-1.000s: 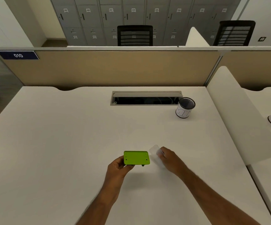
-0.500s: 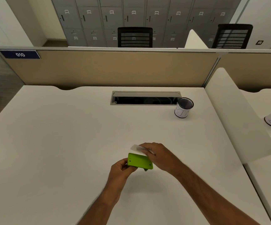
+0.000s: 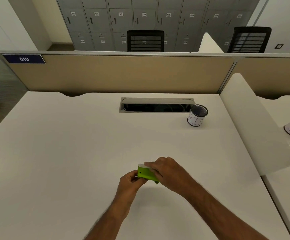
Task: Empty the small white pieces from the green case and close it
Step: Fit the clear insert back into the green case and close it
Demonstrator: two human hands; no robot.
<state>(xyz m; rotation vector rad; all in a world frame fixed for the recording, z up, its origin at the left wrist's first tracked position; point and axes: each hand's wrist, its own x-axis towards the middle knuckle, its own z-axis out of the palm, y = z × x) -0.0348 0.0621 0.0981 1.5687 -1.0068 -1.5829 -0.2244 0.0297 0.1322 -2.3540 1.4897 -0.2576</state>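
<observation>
this is an open-plan office. a white desk point(image 3: 71, 153) sits in a cubicle closed off by a tan fabric partition point(image 3: 123, 75) that carries a blue number plate point(image 3: 24, 59) reading 010. a cable tray point(image 3: 156, 106) is cut into the desk, and a mesh pen cup point(image 3: 197, 116) stands beside it. behind the partition are two black mesh office chairs point(image 3: 145, 40) and a wall of numbered grey lockers point(image 3: 144, 14).
</observation>
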